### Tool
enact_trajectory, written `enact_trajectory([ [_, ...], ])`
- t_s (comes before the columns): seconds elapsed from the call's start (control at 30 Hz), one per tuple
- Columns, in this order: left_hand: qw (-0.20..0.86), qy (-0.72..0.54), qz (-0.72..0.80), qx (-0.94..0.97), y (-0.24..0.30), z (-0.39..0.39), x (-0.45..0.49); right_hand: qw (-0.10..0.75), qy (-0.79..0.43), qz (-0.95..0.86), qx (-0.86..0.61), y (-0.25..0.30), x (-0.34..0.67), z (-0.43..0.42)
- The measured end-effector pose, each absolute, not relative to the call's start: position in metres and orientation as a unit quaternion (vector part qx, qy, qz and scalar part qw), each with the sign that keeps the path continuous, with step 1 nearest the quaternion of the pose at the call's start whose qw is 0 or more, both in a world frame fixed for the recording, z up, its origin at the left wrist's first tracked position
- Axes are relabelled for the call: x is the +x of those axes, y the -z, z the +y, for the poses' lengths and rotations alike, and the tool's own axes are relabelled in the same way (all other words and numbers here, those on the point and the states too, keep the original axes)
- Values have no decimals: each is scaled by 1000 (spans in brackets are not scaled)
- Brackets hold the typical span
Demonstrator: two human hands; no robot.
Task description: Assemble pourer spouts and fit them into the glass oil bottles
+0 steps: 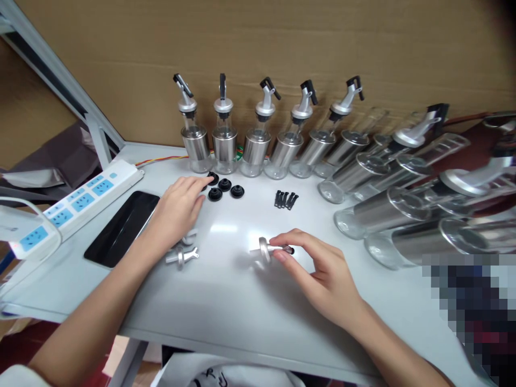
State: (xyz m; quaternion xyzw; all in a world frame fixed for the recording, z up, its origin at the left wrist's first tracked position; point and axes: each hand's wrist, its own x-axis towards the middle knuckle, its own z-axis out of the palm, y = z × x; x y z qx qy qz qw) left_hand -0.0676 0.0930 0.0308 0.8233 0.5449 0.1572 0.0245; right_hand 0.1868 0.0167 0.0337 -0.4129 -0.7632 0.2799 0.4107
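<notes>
My right hand (322,269) pinches a silver pour spout (264,250) between thumb and fingertips, holding it on its side just over the table. A dark end of the spout shows by the fingers. My left hand (179,207) reaches to a group of black rubber stoppers (215,194), its index fingertip on the rearmost one and the thumb apart. Part of the group is hidden behind the fingers. Below that hand, another silver pour spout (180,258) lies on the table, with one more partly covered by the wrist. Several small black levers (286,200) lie together right of the stoppers.
Glass bottles with steel sleeves (258,144) and spouts line the back; more bottles (389,212) crowd the right side. At left are a black phone (123,228) and a white power strip (76,207) with a cable. A cardboard wall (258,37) stands behind the table (226,312).
</notes>
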Motion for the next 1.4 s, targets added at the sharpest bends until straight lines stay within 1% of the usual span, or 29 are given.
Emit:
enact_trajectory([
  [0.17,32,-90,544,834,-29,94,-67,411,-274,-764,-413,-35,186,17],
  [0.4,13,-94,554,827,-35,84,-58,421,-269,-763,-411,-36,187,17],
  [0.5,20,-102,577,810,-34,82,-58,422,-271,-761,-412,-37,187,18],
  [0.67,44,-99,550,828,-29,83,-58,417,-268,-764,-414,-38,187,17],
  [0.9,115,-174,547,811,-26,80,-57,424,-262,-765,-407,-38,187,17],
  [1.03,99,-208,517,824,-27,76,-54,428,-259,-766,-404,-37,188,16],
  [1.17,94,-297,471,825,-32,67,-48,441,-250,-756,-415,-37,189,16],
  [1.33,74,-391,386,832,-35,49,-35,484,-251,-728,-416,-35,189,15],
  [1.4,86,-410,349,838,-32,43,-31,501,-249,-714,-420,-33,189,15],
])
